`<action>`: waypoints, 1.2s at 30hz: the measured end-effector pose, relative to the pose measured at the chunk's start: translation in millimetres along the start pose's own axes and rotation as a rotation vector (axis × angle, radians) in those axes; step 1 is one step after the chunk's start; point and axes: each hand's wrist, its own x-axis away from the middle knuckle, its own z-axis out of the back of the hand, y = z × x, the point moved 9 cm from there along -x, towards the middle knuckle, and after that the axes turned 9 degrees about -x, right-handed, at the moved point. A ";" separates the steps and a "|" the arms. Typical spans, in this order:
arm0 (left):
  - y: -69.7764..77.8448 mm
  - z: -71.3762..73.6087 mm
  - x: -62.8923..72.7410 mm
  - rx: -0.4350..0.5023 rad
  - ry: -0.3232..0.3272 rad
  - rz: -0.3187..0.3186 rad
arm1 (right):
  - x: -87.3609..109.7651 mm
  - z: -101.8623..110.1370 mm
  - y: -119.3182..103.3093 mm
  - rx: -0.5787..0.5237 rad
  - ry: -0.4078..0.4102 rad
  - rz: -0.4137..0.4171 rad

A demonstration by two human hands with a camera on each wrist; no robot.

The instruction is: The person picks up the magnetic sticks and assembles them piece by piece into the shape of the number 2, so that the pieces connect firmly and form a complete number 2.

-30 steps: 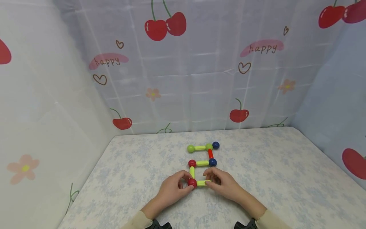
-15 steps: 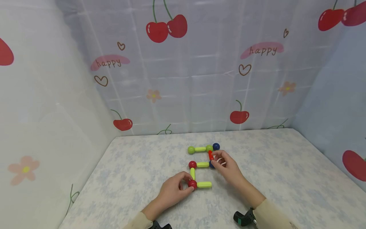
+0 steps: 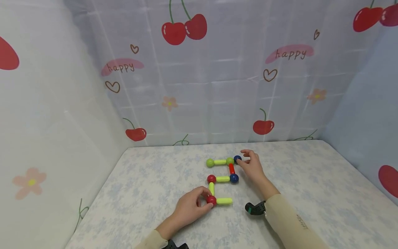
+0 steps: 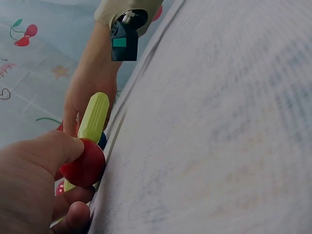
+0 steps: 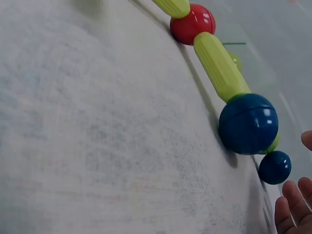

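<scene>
My left hand (image 3: 190,206) pinches a red ball (image 3: 211,200) between thumb and fingers at the near left corner of a zigzag of balls and sticks. A yellow-green stick (image 4: 94,116) juts from that ball, its far end bare. At the far right, my right hand (image 3: 253,168) reaches to a dark blue ball (image 5: 275,167) beside a green ball (image 3: 229,160); in the right wrist view its fingers are spread and look apart from the ball. Between them lie a red stick (image 3: 231,169), a second blue ball (image 5: 248,124) and another red ball (image 3: 211,178).
A further green ball (image 3: 210,162) ends the far row. The table (image 3: 140,186) has a pale mottled cover. Patterned curtains (image 3: 217,86) stand behind and at both sides. A black wrist device (image 3: 255,209) hangs by the right sleeve (image 3: 287,221).
My right hand has left the near stick's end and moved away from me, past the middle blue ball, to the far blue one. My left hand keeps its hold on the red ball.
</scene>
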 end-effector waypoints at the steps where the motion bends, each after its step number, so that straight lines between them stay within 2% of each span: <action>1: 0.2 0.0 0.1 0.000 -0.003 0.003 | -2.4 -0.1 2.1 0.004 -0.005 -0.005; 5: 0.6 -0.3 0.8 0.011 -0.011 0.006 | -9.6 -2.8 8.8 0.050 -0.053 -0.005; 10: 1.9 0.6 2.0 0.013 -0.007 0.002 | -14.2 -9.4 12.3 0.177 -0.113 0.010; 15: 2.0 1.1 1.1 0.006 0.005 -0.007 | -14.9 -13.1 13.1 0.253 -0.119 0.016; 36: 0.3 0.1 0.2 -0.002 -0.002 0.005 | -3.8 -8.5 11.4 0.210 -0.068 0.037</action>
